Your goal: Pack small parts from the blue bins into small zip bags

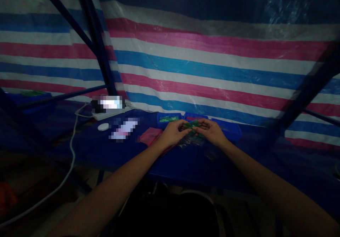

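Observation:
Both my hands meet over the blue table, in front of several small blue bins. My left hand (174, 132) is closed, fingertips pinching one side of a small green packet (191, 124). From the other side my right hand (211, 131) pinches the same packet between thumb and fingers. It looks like thin plastic; the dim light hides its exact kind. Below the hands lie clear plastic bags (190, 141) in a loose heap. A pink sheet or bag (150, 136) lies left of my left hand. Near my right wrist is a small clear packet (211, 155).
Behind the hands stand a blue bin with green pieces (159, 123), one with reddish contents, and another blue bin (233, 132) at right. Left are a blurred bright device (124, 128), a round white object (103, 127) and a power strip (111, 113) with a white cable (71, 152). Striped sheeting hangs behind.

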A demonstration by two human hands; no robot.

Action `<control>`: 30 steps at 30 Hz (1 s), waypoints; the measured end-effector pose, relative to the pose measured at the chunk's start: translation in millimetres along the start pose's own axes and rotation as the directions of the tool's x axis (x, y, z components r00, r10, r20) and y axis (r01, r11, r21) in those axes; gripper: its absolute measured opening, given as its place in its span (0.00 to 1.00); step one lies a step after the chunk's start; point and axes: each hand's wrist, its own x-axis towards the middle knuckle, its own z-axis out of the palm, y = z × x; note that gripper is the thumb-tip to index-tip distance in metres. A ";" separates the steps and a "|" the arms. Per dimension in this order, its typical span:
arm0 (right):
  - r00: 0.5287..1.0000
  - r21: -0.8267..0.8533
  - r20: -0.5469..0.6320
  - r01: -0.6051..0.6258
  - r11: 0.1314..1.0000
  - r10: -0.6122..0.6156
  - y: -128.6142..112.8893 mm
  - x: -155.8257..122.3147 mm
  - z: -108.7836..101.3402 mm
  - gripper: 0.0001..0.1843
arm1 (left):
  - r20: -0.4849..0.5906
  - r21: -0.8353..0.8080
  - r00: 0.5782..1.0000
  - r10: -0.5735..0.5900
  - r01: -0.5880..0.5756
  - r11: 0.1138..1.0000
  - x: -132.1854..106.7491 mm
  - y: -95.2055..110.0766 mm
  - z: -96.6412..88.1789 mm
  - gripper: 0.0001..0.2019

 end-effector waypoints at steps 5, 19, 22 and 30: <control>1.000 0.035 0.003 -0.003 0.999 0.003 1.2 -0.3 5.1 0.21 | -0.023 -0.007 1.000 0.001 -0.001 1.000 0.4 -0.5 0.5 0.13; 0.999 0.068 -0.012 -0.032 0.997 0.033 -0.3 2.6 2.5 0.23 | -0.058 -0.100 0.998 -0.036 0.030 0.995 2.0 -7.6 3.7 0.18; 0.997 0.053 -0.066 -0.023 0.998 0.027 1.3 3.4 2.3 0.22 | -0.106 -0.032 0.994 0.006 -0.010 0.999 2.1 -7.1 3.0 0.20; 0.968 -0.210 -0.231 0.045 0.977 -0.094 1.0 -0.2 4.6 0.18 | -0.140 0.014 0.990 0.000 0.002 1.000 1.2 -1.9 0.8 0.17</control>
